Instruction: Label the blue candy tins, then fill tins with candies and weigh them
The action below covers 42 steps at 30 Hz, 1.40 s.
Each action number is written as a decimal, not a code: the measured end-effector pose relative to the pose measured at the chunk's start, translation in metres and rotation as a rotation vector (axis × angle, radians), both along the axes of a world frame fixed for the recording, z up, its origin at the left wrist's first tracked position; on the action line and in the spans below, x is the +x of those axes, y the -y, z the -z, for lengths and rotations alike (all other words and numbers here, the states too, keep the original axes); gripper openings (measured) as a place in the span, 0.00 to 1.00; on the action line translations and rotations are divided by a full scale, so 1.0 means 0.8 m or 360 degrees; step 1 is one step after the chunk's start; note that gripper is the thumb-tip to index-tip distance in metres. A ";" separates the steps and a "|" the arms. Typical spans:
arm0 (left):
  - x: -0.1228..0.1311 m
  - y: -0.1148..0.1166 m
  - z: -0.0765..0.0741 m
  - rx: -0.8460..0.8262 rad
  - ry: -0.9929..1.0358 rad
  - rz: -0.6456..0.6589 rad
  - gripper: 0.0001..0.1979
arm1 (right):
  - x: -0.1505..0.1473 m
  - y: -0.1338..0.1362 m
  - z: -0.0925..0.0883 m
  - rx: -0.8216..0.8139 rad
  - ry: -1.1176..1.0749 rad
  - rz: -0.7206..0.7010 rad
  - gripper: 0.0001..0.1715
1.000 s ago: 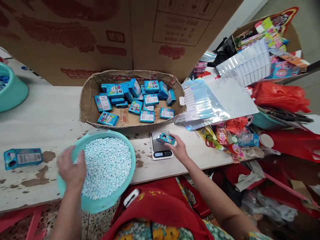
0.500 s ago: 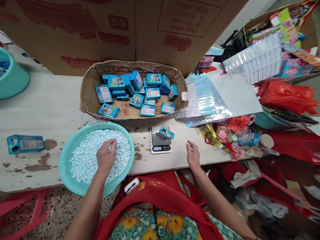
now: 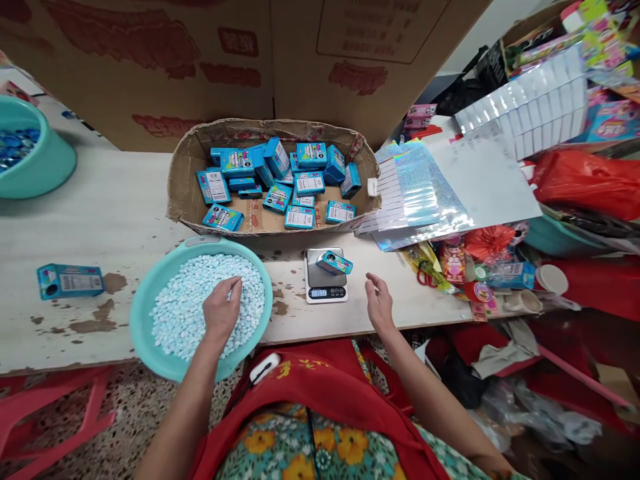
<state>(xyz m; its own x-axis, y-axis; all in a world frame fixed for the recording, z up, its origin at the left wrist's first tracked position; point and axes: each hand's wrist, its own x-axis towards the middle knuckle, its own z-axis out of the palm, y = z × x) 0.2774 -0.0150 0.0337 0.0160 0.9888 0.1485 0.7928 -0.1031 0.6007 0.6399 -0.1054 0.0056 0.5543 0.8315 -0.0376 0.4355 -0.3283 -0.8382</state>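
Observation:
A turquoise basin (image 3: 143, 290) holds many small pale-blue and white candies (image 3: 185, 287). Over them rests my left hand (image 3: 221, 312), its fingers curled together; what they hold, if anything, is hidden. To its right a small digital kitchen scale (image 3: 325, 293) has its display lit, the digits too small to read surely. One blue candy box (image 3: 335, 262) lies tilted on the scale's metal plate. My right hand (image 3: 380, 303) hovers just right of the scale, fingers loosely extended and holding nothing, not touching the box.
Behind the scale, a cut-down cardboard tray (image 3: 255, 223) contains several blue boxes. Another blue box (image 3: 71, 281) lies at left, below a second turquoise basin (image 3: 50, 157). Shiny silver sheets (image 3: 425, 193) and assorted packets (image 3: 453, 260) crowd the right. A big carton (image 3: 300, 53) stands behind.
My right hand has moved a little left, closer to the scale. The scale's reading has changed. My left hand stays over the candies, and the view has shifted slightly.

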 end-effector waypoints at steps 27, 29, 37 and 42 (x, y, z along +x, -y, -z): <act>0.042 -0.023 -0.060 -0.0883 0.2864 -0.0853 0.19 | -0.216 -0.114 -0.116 0.0166 0.0650 -0.1371 0.20; 0.028 -0.017 -0.057 -0.0876 0.2766 -0.0834 0.19 | -0.219 -0.117 -0.115 0.0169 0.0635 -0.1404 0.21; -0.008 0.001 -0.049 -0.0706 0.1508 -0.0245 0.13 | -0.234 -0.123 -0.124 0.0182 0.0604 -0.1423 0.20; -0.036 -0.012 -0.058 -0.0471 0.0812 -0.0367 0.18 | -0.229 -0.132 -0.145 0.0122 0.0289 -0.1356 0.19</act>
<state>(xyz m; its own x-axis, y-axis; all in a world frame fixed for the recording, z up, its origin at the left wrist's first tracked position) 0.2487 -0.0057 0.0801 -0.2029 0.9588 -0.1987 0.3814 0.2643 0.8858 0.4569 0.0002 0.1214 -0.2648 0.9622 0.0642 0.6358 0.2242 -0.7386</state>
